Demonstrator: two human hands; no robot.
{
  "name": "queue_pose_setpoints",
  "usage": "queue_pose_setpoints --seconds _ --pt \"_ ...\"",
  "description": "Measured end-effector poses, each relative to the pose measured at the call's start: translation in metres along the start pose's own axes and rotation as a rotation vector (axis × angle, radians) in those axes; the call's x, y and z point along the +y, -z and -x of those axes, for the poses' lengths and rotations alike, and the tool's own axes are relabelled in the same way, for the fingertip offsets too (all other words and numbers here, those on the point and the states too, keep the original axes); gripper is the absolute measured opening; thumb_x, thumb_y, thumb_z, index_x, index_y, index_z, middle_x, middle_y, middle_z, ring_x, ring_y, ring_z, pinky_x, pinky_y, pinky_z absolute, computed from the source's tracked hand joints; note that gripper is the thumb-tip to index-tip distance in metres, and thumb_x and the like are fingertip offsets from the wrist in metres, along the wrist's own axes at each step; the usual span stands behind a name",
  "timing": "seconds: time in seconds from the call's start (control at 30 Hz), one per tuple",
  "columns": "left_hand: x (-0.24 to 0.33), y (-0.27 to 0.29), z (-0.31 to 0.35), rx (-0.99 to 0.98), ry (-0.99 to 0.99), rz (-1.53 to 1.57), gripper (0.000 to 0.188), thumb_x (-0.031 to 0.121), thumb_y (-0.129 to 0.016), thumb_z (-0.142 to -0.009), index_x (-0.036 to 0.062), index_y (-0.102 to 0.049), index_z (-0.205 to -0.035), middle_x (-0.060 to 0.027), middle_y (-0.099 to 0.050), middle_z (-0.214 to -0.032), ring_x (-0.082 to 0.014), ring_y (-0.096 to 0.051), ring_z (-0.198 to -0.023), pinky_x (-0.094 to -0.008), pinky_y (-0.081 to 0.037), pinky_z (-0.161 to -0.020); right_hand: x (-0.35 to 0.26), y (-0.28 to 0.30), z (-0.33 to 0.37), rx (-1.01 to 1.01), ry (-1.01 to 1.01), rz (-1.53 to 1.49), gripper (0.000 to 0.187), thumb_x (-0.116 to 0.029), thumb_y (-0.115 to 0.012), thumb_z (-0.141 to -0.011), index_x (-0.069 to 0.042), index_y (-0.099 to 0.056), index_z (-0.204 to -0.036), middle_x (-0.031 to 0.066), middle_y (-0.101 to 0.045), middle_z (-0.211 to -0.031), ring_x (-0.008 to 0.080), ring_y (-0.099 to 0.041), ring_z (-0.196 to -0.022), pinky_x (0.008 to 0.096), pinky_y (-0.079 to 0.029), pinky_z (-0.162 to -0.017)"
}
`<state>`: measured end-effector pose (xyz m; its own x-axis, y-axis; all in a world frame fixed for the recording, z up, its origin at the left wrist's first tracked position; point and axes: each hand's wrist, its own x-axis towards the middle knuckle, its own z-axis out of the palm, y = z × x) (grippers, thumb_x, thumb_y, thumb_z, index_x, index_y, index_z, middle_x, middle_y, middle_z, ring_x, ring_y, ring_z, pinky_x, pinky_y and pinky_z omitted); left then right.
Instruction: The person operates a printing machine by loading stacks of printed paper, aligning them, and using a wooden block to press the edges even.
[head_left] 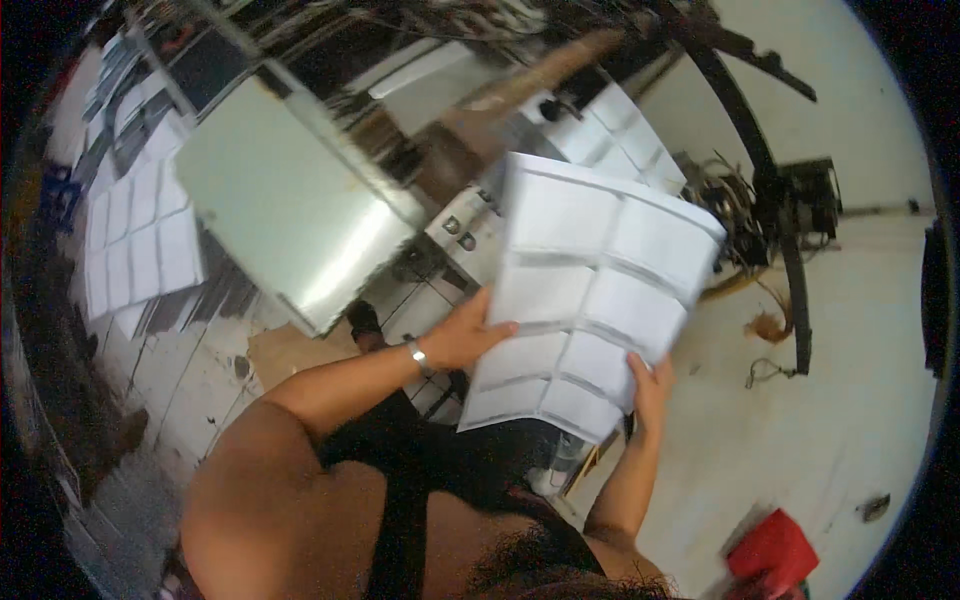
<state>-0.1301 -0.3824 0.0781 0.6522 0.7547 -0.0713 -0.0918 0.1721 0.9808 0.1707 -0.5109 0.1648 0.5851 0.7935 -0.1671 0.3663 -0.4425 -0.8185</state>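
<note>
Between my two hands is a stack of white printed sheets [570, 290], marked with grey bands in a grid of panels and bowed slightly. My left hand [467, 333] grips the stack's left edge, thumb on top and fingers underneath. At the lower right edge my right hand [648, 392] holds it the same way, with its fingers mostly hidden behind the paper. A metal bracelet [418, 357] circles my left wrist. The sheets are tilted in front of my body, and their upper end is near the machine.
A pale green metal machine cover [300, 195] stands at the left. Beyond it lie more gridded white sheets [145, 235] in piles. Other printed sheets [615, 140] rest on the machine behind my stack. A dark motor assembly [800, 200] is at the right, and a red object [772, 553] at the lower right.
</note>
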Motion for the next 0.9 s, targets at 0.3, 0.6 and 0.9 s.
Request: queue_pose_setpoints --seconds 0.3,0.6,0.9 --pt "0.177 0.03 0.073 -0.145 -0.255 -0.284 0.058 0.026 -0.055 -0.091 0.0009 -0.031 -0.138 -0.0292 -0.061 -0.087 -0.0415 -0.063 -0.083 -0.0462 -0.05 -0.073 -0.084 0.044 0.12 0.363 0.406 -0.082 0.034 -0.005 -0.058 -0.09 0.008 -0.049 -0.12 0.0139 -0.056 -0.113 0.0205 -0.054 -0.102 0.0319 -0.045 -0.089" --pt "0.293 0.138 0.149 0.321 -0.71 -0.674 0.057 0.014 -0.063 -0.084 0.0074 -0.039 -0.135 -0.0243 -0.062 -0.104 -0.0409 -0.061 -0.096 -0.0421 -0.049 -0.082 -0.171 -0.067 0.079 0.237 0.956 0.099 0.02 -0.004 -0.067 -0.085 0.006 -0.06 -0.1 0.0128 -0.065 -0.099 0.0198 -0.059 -0.088 0.0322 -0.047 -0.08" --pt "0.276 0.203 0.199 0.497 -0.602 -0.626 0.059 0.008 -0.064 -0.084 0.0038 -0.039 -0.138 -0.0152 -0.058 -0.123 -0.0226 -0.054 -0.115 -0.0335 -0.041 -0.097 -0.228 -0.196 0.074 -0.036 0.848 -0.418 0.035 -0.003 -0.066 -0.085 0.004 -0.051 -0.115 0.0136 -0.061 -0.109 0.0221 -0.055 -0.102 0.0346 -0.041 -0.094"
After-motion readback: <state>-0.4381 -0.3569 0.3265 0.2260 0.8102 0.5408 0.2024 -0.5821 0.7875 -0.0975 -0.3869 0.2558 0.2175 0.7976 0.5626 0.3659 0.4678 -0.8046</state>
